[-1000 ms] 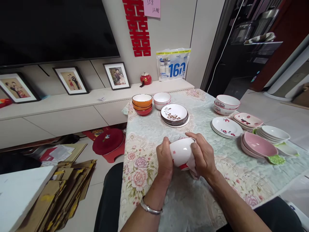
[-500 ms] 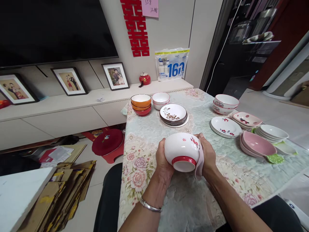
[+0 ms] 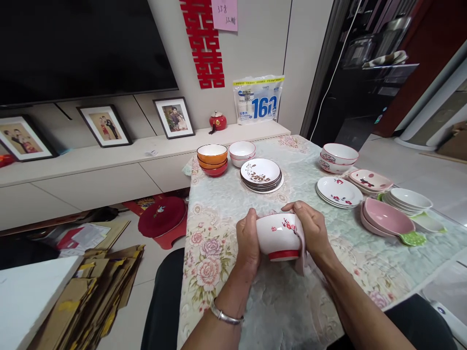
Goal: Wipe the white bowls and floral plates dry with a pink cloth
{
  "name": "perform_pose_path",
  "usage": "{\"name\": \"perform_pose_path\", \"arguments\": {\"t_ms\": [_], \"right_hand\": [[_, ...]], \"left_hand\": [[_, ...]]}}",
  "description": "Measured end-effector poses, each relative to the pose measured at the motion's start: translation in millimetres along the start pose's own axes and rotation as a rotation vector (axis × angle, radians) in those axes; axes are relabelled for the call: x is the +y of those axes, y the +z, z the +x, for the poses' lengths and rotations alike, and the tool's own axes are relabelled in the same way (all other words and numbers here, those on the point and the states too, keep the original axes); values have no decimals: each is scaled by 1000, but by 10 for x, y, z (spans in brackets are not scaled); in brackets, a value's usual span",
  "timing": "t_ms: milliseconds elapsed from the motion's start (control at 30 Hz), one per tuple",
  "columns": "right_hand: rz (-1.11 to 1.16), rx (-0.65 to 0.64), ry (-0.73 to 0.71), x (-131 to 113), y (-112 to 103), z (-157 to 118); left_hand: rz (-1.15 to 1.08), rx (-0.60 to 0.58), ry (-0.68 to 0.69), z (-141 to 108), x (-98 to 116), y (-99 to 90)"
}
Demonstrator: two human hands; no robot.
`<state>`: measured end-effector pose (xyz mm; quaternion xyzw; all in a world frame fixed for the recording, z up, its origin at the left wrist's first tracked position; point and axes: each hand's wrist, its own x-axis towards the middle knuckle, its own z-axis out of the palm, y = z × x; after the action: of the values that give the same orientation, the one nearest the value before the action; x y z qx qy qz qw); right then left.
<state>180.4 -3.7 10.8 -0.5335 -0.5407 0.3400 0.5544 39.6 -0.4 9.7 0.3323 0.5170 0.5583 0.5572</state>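
Observation:
Between my two hands, above the near part of the table, is a white bowl [image 3: 275, 236] with a red foot and small red blossoms on its side. My left hand [image 3: 249, 238] grips its left wall, thumb up by the rim. On the right side, my right hand [image 3: 310, 226] holds the bowl through a pale pink cloth [image 3: 301, 257], which hangs down beside the foot. The bowl is tilted, so its inside faces away from me and is mostly hidden. The fingers behind the bowl are partly out of sight.
Beyond the bowl stand a stack of brown-patterned plates [image 3: 260, 172], orange bowls [image 3: 212, 154] and white bowls [image 3: 242, 149]. To the right are floral plates [image 3: 339, 192], pink leaf-handled bowls [image 3: 388, 216], small white dishes [image 3: 410, 199] and tall bowls [image 3: 339, 155]. A red stool [image 3: 162, 218] stands left of the table.
The bowl has tipped more upright, its foot turning downward so the underside no longer shows. Both hands have shifted with it, and my right thumb now lies over the rim.

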Motion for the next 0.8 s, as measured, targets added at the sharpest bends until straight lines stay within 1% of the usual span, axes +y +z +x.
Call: {"name": "perform_pose_path", "arguments": {"t_ms": [67, 133, 200, 267, 300, 333, 400, 467, 567, 633, 700, 733, 800], "right_hand": [[-158, 15, -127, -44, 67, -57], [-339, 2, -279, -119, 151, -134], [-550, 14, -430, -206, 233, -217], [-733, 24, -525, -277, 289, -279], [-783, 17, -551, -299, 299, -294], [-800, -1, -567, -309, 296, -296], [-753, -53, -585, -297, 254, -265], [-641, -99, -561, -252, 181, -203], [-401, -107, -409, -170, 74, -109], [-232, -67, -280, -128, 39, -72], [-95, -13, -183, -102, 41, -57], [-37, 13, -143, -92, 53, -56], [80, 42, -55, -70, 90, -56]], "left_hand": [[104, 10, 122, -17, -23, -17], [204, 36, 246, -38, -43, -28], [258, 25, 326, -57, -40, -33], [259, -31, 346, -64, -17, -36], [242, -57, 341, -60, -4, -38], [215, -77, 326, -52, 8, -41], [144, -96, 263, -25, 22, -45], [64, -91, 160, 4, 21, -44], [-77, -24, -3, 38, -2, -26], [-192, 51, -96, 61, -28, -9], [-317, 100, -192, 88, -55, 3], [-381, 105, -238, 103, -66, 6], [-510, 77, -323, 131, -79, 6]]}}
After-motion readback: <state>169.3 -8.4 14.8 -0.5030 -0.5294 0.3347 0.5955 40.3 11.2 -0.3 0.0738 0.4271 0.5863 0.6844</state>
